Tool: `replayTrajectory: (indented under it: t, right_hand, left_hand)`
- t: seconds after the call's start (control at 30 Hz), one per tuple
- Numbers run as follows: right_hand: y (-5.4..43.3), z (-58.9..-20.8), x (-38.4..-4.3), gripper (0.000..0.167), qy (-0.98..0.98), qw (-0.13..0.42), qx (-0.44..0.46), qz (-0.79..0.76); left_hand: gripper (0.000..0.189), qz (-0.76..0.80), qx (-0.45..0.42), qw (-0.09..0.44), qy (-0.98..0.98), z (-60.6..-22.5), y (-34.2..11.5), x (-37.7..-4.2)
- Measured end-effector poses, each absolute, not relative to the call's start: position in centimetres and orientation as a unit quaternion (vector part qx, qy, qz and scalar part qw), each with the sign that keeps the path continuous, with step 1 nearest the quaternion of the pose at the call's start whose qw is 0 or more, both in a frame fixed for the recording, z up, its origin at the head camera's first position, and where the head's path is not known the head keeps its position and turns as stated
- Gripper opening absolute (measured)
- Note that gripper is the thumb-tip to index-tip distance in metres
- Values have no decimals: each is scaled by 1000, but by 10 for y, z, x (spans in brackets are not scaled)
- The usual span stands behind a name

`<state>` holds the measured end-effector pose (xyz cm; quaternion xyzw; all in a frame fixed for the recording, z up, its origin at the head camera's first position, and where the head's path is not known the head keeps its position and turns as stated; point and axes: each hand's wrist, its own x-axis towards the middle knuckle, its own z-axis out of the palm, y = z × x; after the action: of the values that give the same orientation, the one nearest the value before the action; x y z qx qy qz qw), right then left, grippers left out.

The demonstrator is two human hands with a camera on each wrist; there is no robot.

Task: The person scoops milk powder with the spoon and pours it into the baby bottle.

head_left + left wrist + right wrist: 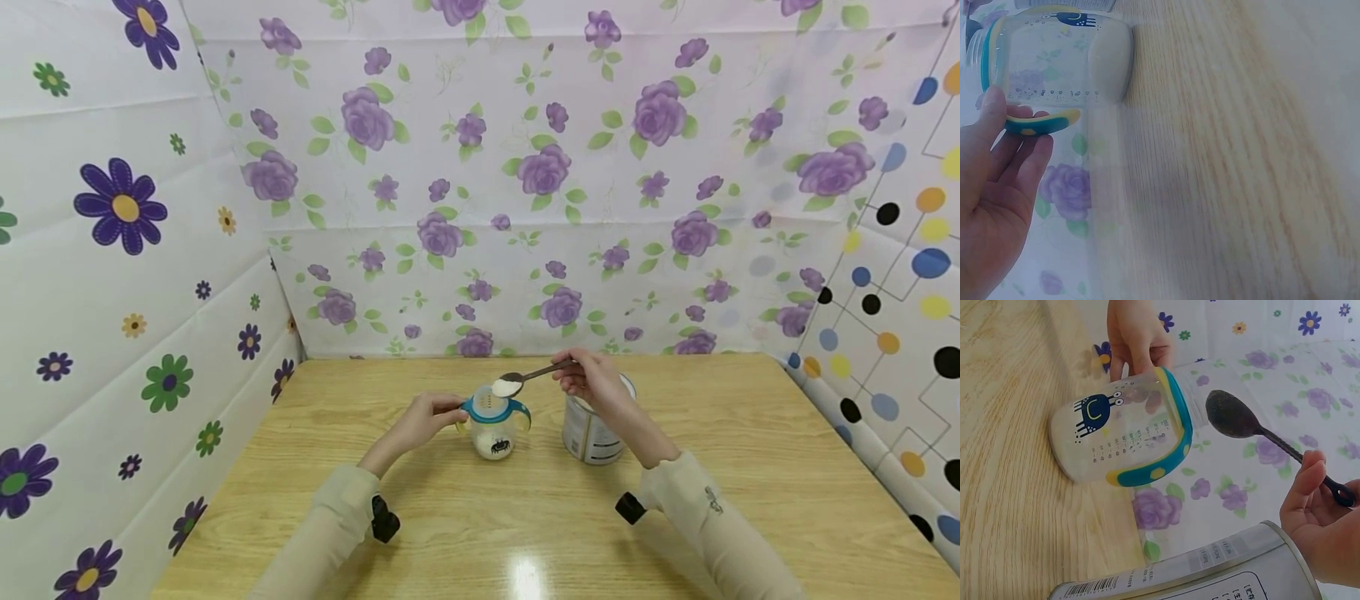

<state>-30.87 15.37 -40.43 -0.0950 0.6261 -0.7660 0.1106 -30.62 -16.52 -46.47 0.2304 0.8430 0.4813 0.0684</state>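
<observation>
My right hand [592, 383] is pinching the dark, long-handled spoon [538, 372], which is pointing leftward with its white powder [506, 387] just above the mouth of the clear, blue-collared bottle [492, 432]. The bottle is standing upright on the pale wooden table [480, 517]; my left hand [424, 418] is gripping its blue-yellow handle [1041, 126], the right one is hovering near the grey-white can [591, 437].

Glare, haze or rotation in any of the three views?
Head: bright glare patch on the table at the bottom edge, soft shadows by the forearms; left wrist: dim, hazy, low contrast, bottle shown sideways; right wrist: also rotated, spoon bowl dark, tin cropped by the bottom edge.
</observation>
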Motion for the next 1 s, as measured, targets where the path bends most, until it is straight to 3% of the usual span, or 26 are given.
replayTrajectory:
  t: [0.57, 1.0]
  right_hand:
    - [136, -403, -302, 55, 707, 50, -212, -673]
    - [120, -405, -293, 31, 792, -100, -339, -498]
  left_hand:
    - [27, 481, 234, 73, 842, -467, -167, -307]
    - [26, 476, 250, 68, 841, -467, -168, -309]
